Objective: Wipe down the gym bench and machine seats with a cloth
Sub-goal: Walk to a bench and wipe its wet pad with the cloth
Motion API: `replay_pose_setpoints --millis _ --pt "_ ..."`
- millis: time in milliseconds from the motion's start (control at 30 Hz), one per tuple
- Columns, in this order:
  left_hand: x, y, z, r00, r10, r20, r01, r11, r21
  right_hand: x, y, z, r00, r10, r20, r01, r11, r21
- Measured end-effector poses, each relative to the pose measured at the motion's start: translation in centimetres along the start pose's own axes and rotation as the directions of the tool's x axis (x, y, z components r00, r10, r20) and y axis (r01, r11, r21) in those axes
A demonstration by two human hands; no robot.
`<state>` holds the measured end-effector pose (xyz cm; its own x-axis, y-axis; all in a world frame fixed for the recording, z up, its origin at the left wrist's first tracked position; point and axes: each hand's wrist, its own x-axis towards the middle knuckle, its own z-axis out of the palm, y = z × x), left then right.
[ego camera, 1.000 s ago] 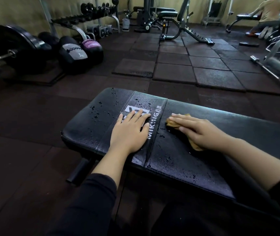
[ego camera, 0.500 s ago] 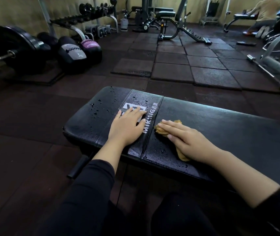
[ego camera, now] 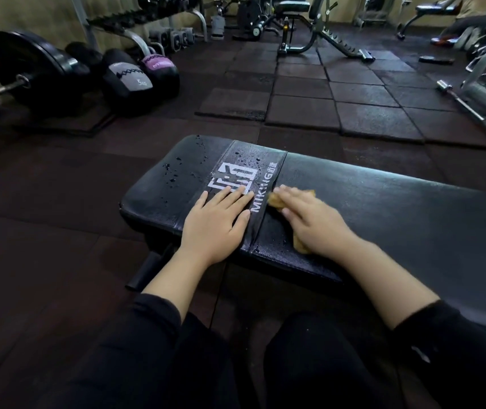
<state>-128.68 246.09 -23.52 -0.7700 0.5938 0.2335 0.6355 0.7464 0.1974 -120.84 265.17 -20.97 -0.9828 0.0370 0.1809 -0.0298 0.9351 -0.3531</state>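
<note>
A black padded gym bench [ego camera: 383,208] runs from the centre to the right, with a white logo band near its left end and water droplets on that end. My left hand [ego camera: 215,225] lies flat on the logo band, fingers straight. My right hand [ego camera: 312,222] presses flat on a tan cloth [ego camera: 274,200] just right of the band's seam; the hand is motion-blurred. The cloth shows only at the fingertips and under the wrist. Droplets dot the pad's near edge below the cloth.
A loaded barbell [ego camera: 29,72] and medicine balls [ego camera: 126,78] sit on the floor at the left. A dumbbell rack [ego camera: 135,22] stands behind them. An adjustable bench [ego camera: 309,28] stands at the back. A machine frame [ego camera: 484,93] is at the right. A person sits at the far right.
My right hand has slid the cloth a little toward the logo band along the pad. My left hand stays flat on the band. The camera view has shifted slightly.
</note>
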Motion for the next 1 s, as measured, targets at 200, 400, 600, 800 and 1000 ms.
replay_pose_setpoints --millis 200,400,600,800,1000 --pt "0.1 -0.2 0.1 1.0 0.01 -0.02 -0.01 1.0 -0.022 -6.4 1.2 -1.1 0.916 -0.395 0.074 0.392 0.918 0.051" --pt "0.2 -0.1 0.1 0.999 0.001 -0.034 -0.002 1.0 -0.023 -1.9 2.9 -1.2 0.994 -0.106 -0.01 0.106 0.994 0.005" --pt "0.0 -0.1 0.2 0.998 0.017 -0.059 -0.019 1.0 -0.021 -5.2 -1.7 1.0 0.939 -0.343 -0.014 0.342 0.939 -0.028" --pt "0.0 0.0 0.0 1.0 -0.004 -0.022 0.003 1.0 -0.025 -5.0 3.9 -2.7 0.954 -0.289 0.086 0.285 0.957 0.049" --pt "0.1 -0.2 0.3 0.999 0.016 -0.049 -0.017 1.0 -0.015 -1.8 -1.2 1.1 0.985 -0.17 -0.04 0.168 0.984 -0.057"
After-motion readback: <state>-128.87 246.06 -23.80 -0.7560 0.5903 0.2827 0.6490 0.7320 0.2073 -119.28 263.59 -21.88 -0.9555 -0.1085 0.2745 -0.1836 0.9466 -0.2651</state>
